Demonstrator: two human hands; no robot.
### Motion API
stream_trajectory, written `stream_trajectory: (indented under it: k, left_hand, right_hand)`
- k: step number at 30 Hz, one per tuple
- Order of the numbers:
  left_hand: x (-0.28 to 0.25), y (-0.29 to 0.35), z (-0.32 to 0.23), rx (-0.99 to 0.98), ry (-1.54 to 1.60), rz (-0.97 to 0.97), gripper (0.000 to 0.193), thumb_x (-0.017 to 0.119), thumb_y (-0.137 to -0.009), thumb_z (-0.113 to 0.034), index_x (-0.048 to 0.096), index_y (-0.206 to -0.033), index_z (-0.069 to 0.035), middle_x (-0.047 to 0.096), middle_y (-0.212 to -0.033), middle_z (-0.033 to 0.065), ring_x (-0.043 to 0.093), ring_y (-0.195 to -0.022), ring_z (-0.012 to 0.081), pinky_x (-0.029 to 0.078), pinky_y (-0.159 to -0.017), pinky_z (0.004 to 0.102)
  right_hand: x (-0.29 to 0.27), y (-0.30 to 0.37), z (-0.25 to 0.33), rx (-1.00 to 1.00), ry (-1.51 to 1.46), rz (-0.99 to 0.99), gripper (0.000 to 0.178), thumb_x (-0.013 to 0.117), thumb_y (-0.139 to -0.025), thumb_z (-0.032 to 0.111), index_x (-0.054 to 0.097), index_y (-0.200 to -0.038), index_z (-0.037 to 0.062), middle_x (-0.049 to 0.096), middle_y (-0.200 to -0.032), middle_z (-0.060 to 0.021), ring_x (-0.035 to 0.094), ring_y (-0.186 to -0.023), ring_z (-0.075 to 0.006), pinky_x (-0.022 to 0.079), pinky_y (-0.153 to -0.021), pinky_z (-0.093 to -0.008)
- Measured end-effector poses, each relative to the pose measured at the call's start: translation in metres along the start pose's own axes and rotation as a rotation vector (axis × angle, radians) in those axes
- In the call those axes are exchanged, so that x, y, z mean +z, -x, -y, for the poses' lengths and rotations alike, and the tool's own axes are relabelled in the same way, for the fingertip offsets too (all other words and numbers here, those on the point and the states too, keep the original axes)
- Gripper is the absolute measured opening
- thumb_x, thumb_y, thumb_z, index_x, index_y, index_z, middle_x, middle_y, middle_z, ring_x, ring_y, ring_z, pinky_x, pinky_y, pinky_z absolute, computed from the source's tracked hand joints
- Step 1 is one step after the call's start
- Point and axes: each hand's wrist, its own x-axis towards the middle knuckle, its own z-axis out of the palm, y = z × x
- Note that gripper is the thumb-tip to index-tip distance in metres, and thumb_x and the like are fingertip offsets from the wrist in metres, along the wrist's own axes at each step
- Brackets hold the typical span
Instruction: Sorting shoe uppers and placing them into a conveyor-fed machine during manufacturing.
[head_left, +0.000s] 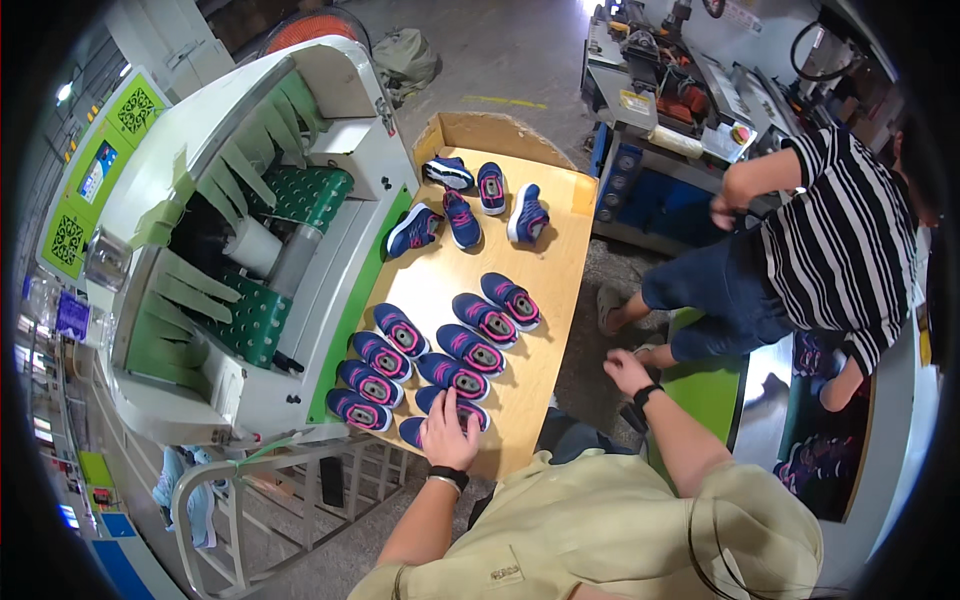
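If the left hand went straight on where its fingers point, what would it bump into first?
Probably the navy-and-pink shoe just ahead of the left hand, though from above I can't tell whether the fingers are high enough to pass over it.

Blue-and-pink shoes (482, 316) on wood-toned table (535, 385), centre of frame.
My left hand (450, 432), fingers on one shoe, lower centre; my right hand (627, 371), loosely bent, apart from the shoes, right of centre; white machine (345, 262), left; striped-shirted person (838, 230), upper right.
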Motion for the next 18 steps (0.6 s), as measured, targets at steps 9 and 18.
stream_trajectory:
  k: [9,18]
  left_hand:
    - [-0.003,0.0,-0.01,-0.173,-0.134,0.073,0.071,0.065,-0.083,-0.043,0.047,-0.142,-0.009,0.052,-0.139,0.015,0.051,-0.127,0.0298,0.039,-0.099,0.045]
    - [0.006,-0.02,-0.02,-0.316,-0.154,0.022,0.074,0.067,-0.081,-0.043,0.046,-0.143,-0.008,0.055,-0.134,0.0162,0.051,-0.126,0.03,0.038,-0.1,0.044]
  right_hand:
    - [0.018,-0.268,0.127,0.101,-0.379,-0.231,0.075,0.075,-0.084,0.042,0.05,-0.132,-0.0096,0.063,-0.12,-0.0236,0.061,-0.113,-0.0333,0.048,-0.097,-0.0384]
    - [0.041,-0.324,0.19,0.2,-0.471,-0.083,0.066,0.083,-0.072,0.043,0.045,-0.11,0.004,0.061,-0.11,-0.0178,0.064,-0.094,-0.0333,0.051,-0.085,-0.0405]
